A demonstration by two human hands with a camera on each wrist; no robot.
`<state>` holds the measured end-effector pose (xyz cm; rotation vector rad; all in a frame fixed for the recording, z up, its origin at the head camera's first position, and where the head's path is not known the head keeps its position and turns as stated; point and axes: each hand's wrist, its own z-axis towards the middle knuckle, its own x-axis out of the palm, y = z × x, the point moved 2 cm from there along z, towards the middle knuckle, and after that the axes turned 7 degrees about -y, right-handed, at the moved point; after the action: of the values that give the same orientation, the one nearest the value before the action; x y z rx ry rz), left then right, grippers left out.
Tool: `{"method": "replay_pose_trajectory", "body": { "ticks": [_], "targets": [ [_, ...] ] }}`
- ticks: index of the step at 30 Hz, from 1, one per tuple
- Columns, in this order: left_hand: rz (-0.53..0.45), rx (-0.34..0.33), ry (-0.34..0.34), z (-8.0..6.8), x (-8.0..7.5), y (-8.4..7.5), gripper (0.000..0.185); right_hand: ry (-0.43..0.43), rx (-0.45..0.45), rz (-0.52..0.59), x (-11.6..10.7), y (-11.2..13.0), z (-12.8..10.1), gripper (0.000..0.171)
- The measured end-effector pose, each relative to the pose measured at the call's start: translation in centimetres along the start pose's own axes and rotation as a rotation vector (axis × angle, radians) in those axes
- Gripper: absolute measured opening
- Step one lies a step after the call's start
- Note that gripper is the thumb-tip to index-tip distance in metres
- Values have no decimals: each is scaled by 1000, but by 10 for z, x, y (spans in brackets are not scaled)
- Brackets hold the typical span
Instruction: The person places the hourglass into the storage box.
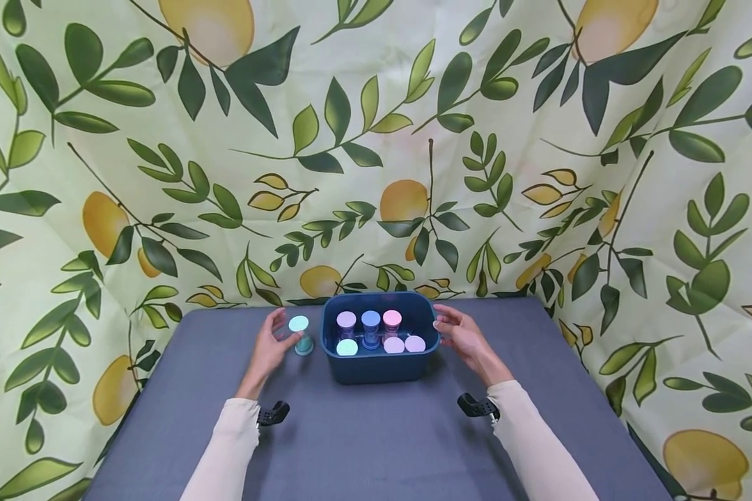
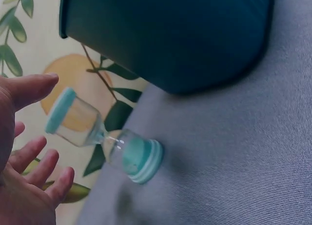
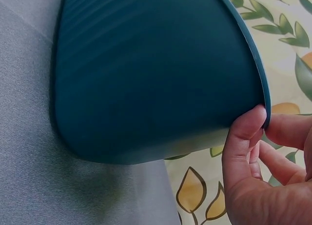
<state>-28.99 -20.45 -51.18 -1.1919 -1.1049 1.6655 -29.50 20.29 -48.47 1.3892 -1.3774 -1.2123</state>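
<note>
A sand timer (image 1: 301, 335) with mint-green caps stands upright on the table, left of a dark blue bin (image 1: 376, 370). My left hand (image 1: 271, 348) is beside the timer, thumb and fingers spread. In the left wrist view, the fingers (image 2: 48, 173) are apart from the sand timer (image 2: 109, 137), whose green sand lies in the lower bulb. At the bin's right end, my right hand (image 1: 466, 341) pinches the rim; the right wrist view shows thumb and finger (image 3: 248, 122) at the edge of the bin (image 3: 156, 78). Several sand timers with pastel caps stand inside the bin, including a blue one (image 1: 370, 330).
A grey cloth (image 1: 363, 445) covers the table. Behind and at both sides hangs a lemon-and-leaf patterned curtain (image 1: 351, 188), close to the bin's far side. A black band (image 1: 273, 413) is worn at the left wrist, another (image 1: 476, 405) at the right.
</note>
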Motion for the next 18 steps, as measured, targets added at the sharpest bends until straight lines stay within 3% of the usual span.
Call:
{"method": "replay_pose_trajectory", "body": {
  "ticks": [18],
  "targets": [
    [-13, -21, -13, 5, 16, 17, 62, -8, 20, -3, 0, 0, 0, 47]
  ]
}}
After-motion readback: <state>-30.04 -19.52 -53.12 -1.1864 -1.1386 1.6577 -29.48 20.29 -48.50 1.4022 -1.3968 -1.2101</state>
